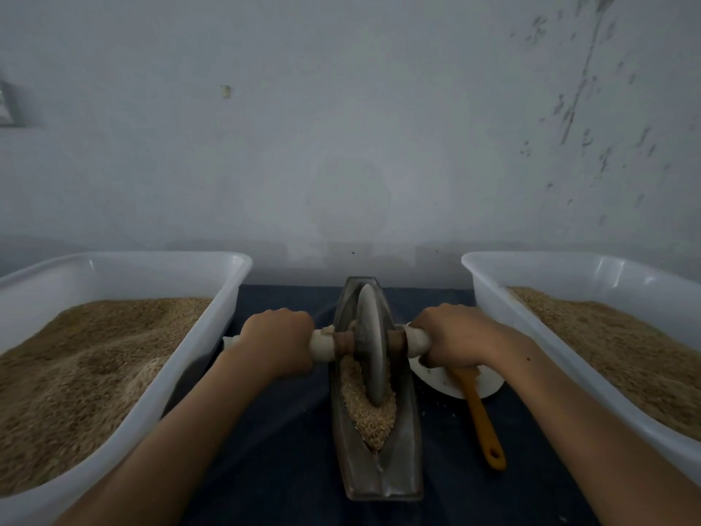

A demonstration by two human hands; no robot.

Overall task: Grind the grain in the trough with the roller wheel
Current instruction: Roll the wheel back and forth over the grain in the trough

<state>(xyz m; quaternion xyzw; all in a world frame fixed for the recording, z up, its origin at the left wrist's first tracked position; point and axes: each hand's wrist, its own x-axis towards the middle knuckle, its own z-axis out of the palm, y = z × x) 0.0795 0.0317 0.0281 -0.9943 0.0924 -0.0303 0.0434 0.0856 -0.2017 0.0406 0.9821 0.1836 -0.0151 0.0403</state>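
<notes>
At frame centre, left hand [278, 341] and right hand [453, 337] grip the roller wheel [371, 345] axle; the grain [366, 406] in the trough [407, 442] looks mostly whole, so grinding seems early.

my hands: 2 [278, 341] [453, 336] | tubs beside them: 2 [212, 324] [489, 298] | trough: 1 [406, 449] | roller wheel: 1 [373, 336] | spatula: 1 [481, 419] | plate: 1 [489, 387]

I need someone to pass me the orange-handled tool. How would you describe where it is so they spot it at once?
Start at the dark metal trough between the two white tubs. Just to its right, a white plate lies on the dark cloth, under the right hand. The orange-handled tool rests on it, handle pointing toward the person: the only orange thing there.
</notes>
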